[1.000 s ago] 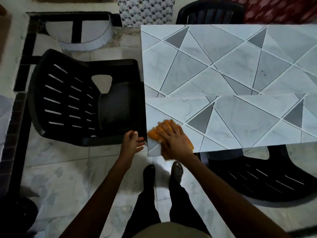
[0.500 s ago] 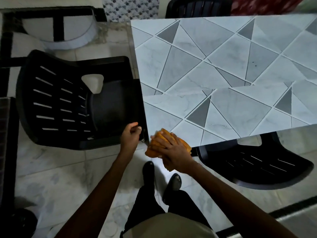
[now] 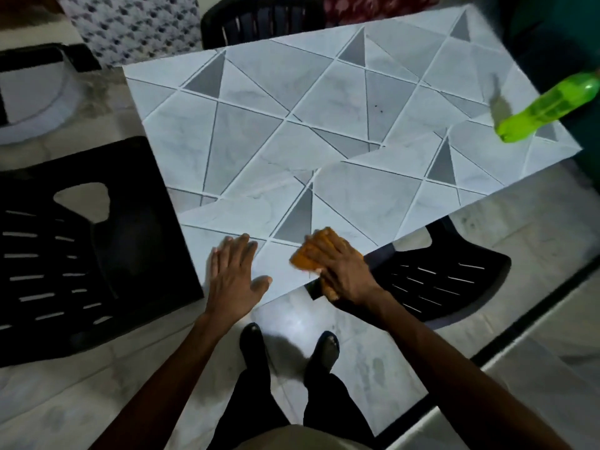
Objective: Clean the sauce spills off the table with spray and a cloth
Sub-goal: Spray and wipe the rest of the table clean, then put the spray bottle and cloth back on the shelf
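Note:
An orange cloth (image 3: 306, 254) lies at the near edge of the grey triangle-patterned table (image 3: 324, 134), part of it hanging over the edge. My right hand (image 3: 344, 271) presses on the cloth with fingers spread over it. My left hand (image 3: 235, 274) lies flat on the table's near left corner, fingers straight. A green spray bottle (image 3: 545, 108) stands near the table's far right edge. A few small dark specks (image 3: 378, 108) show on the tabletop's middle.
A black plastic chair (image 3: 81, 248) stands at the table's left side, another black chair (image 3: 435, 280) is tucked under the near right edge, and a third chair (image 3: 259, 21) is at the far side. My feet (image 3: 285, 349) stand on the marble floor.
My left hand has let go of the left chair and now lies flat on the table corner. My right hand has slid the cloth rightwards along the near edge. The view turned, showing the green bottle.

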`<state>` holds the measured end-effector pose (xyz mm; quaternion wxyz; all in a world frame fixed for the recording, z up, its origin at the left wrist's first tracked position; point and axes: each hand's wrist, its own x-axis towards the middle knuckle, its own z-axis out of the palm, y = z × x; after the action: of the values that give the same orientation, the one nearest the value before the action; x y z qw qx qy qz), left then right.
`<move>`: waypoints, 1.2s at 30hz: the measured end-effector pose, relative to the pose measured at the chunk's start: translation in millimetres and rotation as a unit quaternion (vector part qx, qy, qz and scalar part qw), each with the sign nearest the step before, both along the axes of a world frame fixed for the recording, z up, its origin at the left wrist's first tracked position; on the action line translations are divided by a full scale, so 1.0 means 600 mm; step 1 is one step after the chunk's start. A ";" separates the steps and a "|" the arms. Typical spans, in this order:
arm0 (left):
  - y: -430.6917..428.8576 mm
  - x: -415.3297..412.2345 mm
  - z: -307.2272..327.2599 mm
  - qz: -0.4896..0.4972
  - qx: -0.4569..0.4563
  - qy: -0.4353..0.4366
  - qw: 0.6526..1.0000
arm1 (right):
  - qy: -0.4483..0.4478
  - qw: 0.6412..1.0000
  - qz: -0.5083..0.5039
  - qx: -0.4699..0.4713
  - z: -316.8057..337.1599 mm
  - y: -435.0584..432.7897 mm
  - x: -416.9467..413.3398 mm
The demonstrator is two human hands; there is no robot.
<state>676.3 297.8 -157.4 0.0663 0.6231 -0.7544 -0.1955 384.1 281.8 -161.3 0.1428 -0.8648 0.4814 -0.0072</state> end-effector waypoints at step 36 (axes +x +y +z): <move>-0.111 -0.804 0.195 0.062 0.249 0.424 0.869 | -0.731 0.310 -0.434 0.426 0.221 0.020 -0.655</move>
<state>193.8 231.5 -40.3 0.2345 0.5218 -0.5396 -0.6177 -8.9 293.6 -28.7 0.7615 0.0075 0.4233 -0.4908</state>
